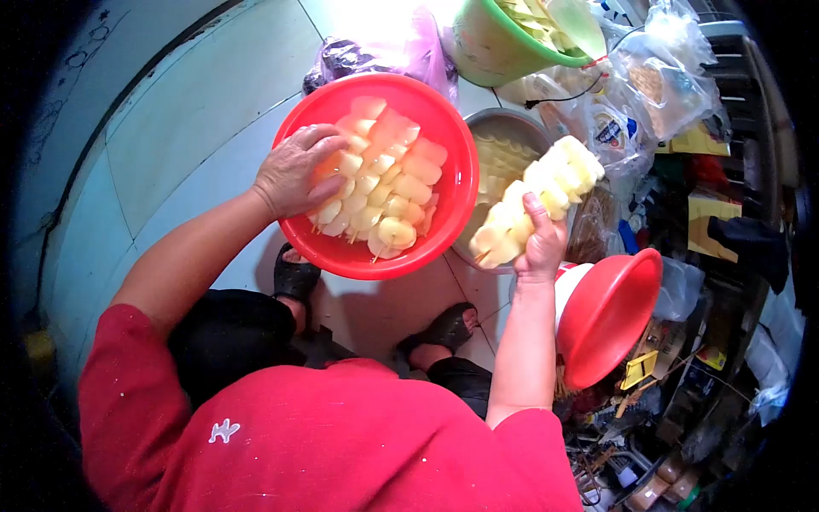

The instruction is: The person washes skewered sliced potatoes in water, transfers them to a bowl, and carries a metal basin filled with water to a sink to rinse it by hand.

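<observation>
Skewered pale yellow slices [384, 179], which look like potato, lie in overlapping rows inside a red basin [465, 171]. My left hand [299, 171] reaches over the basin's left rim, its fingers apart and touching the slices at that side. Out to the right, my right hand [544, 243] is closed around a bunch of skewered potato slices [537, 192], thumb on top. The bunch is held at a slant above a metal basin [533, 119], where more pale slices show in cloudy liquid. Part of that basin is hidden by the bunch and the red basin.
A green bucket [478, 43] with yellowish pieces stands at the far side, near a purple plastic bag [409, 51]. On the right, an empty red basin [610, 320] leans on its side. Plastic bags [657, 77] and assorted clutter line the right edge. My feet are on tile below.
</observation>
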The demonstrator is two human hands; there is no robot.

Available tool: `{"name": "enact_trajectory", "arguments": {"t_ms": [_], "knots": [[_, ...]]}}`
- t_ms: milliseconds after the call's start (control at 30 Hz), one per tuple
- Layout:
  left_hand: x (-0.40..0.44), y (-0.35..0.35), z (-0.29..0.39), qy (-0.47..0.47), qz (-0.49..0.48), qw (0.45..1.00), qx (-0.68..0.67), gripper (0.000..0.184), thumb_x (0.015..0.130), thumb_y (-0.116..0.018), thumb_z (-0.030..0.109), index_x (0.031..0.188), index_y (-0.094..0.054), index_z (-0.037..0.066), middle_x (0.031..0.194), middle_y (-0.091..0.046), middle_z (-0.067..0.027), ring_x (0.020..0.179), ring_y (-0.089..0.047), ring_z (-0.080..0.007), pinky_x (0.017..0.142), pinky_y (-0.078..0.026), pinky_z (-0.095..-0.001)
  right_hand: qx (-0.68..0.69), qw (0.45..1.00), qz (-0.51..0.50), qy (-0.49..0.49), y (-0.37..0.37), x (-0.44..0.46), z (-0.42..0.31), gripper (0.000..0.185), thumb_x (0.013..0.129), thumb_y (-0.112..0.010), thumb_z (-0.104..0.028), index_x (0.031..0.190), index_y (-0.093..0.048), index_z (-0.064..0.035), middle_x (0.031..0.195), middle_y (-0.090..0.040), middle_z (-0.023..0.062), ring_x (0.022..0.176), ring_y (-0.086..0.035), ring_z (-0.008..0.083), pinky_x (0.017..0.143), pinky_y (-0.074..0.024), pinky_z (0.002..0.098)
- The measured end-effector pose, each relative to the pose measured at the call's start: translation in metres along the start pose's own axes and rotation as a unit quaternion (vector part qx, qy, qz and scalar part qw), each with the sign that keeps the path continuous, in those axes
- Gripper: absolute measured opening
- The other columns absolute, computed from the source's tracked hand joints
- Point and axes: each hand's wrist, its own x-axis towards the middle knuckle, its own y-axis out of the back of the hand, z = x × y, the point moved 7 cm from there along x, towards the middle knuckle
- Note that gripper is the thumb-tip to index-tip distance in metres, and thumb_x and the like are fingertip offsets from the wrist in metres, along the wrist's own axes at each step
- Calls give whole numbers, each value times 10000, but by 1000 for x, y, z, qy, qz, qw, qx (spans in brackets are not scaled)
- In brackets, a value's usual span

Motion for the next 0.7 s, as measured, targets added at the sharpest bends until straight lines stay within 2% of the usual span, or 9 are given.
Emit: {"name": "enact_trajectory", "arguments": {"t_ms": [67, 133, 200, 300, 400, 533, 633, 700], "knots": [[1, 1, 1, -3, 9, 1000, -12, 461, 756, -661, 284, 1154, -523, 97, 1192, -497, -128, 1119, -494, -315, 949, -423, -405, 63, 988, -78, -116, -45, -26, 12, 461, 768, -669, -28, 1204, -521, -49, 1106, -593, 81, 968, -597, 210, 847, -504, 332], [-1, -1, -4, 2, 1, 1000, -11, 479, 777, -655, 317, 1180, -514, 99, 1228, -487, -133, 1143, -480, -320, 969, -407, -411, 65, 983, -138, -99, -95, -54, 14, 464, 780, -656, -54, 1218, -504, -45, 1120, -586, 81, 989, -586, 206, 883, -480, 334], [-2, 2, -2, -18, 21, 1000, -12, 512, 808, -627, 381, 1222, -500, 106, 1273, -468, -144, 1167, -469, -327, 991, -390, -416, 69, 974, -166, -135, -127, -69, 38, 501, 778, -656, -31, 1243, -472, -47, 1131, -580, 82, 1013, -577, 204, 901, -466, 332], [-4, 5, -5, -12, 25, 998, -52, 586, 825, -592, 457, 1288, -468, 121, 1316, -448, -151, 1195, -452, -335, 1011, -370, -426, 139, 967, -166, -136, -164, -75, 66, 515, 787, -648, 7, 1261, -451, -48, 1150, -575, 93, 1022, -579, 203, 885, -478, 330], [-5, 8, -6, -21, 28, 997, -75, 655, 822, -570, 510, 1339, -429, 133, 1344, -430, -157, 1220, -435, -339, 1027, -352, -433, 90, 979, -125, -133, -171, -75, 78, 491, 809, -629, -5, 1261, -437, -6, 1152, -575, 119, 1004, -591, 216, 865, -496, 334], [-4, 11, -2, -52, 32, 995, -76, 692, 807, -579, 529, 1355, -412, 142, 1368, -413, -156, 1233, -422, -347, 1039, -334, -443, 76, 977, -144, -140, -174, -68, 104, 464, 829, -617, -37, 1256, -446, 23, 1162, -579, 120, 1012, -589, 222, 877, -483, 333], [-4, 4, 3, -72, -4, 997, -20, 677, 786, -599, 531, 1348, -431, 193, 1386, -400, -146, 1264, -393, -357, 1053, -306, -463, 3, 982, -147, -115, -170, -60, 119, 410, 860, -599, -102, 1235, -494, 27, 1154, -594, 115, 1006, -588, 220, 878, -470, 329], [-4, -2, 8, -75, -28, 997, 24, 675, 776, -607, 530, 1341, -441, 203, 1387, -401, -142, 1274, -384, -352, 1054, -304, -464, -37, 974, -147, -171, -165, -57, 138, 366, 882, -581, -155, 1200, -544, 21, 1119, -616, 106, 995, -587, 218, 874, -460, 328]]}}
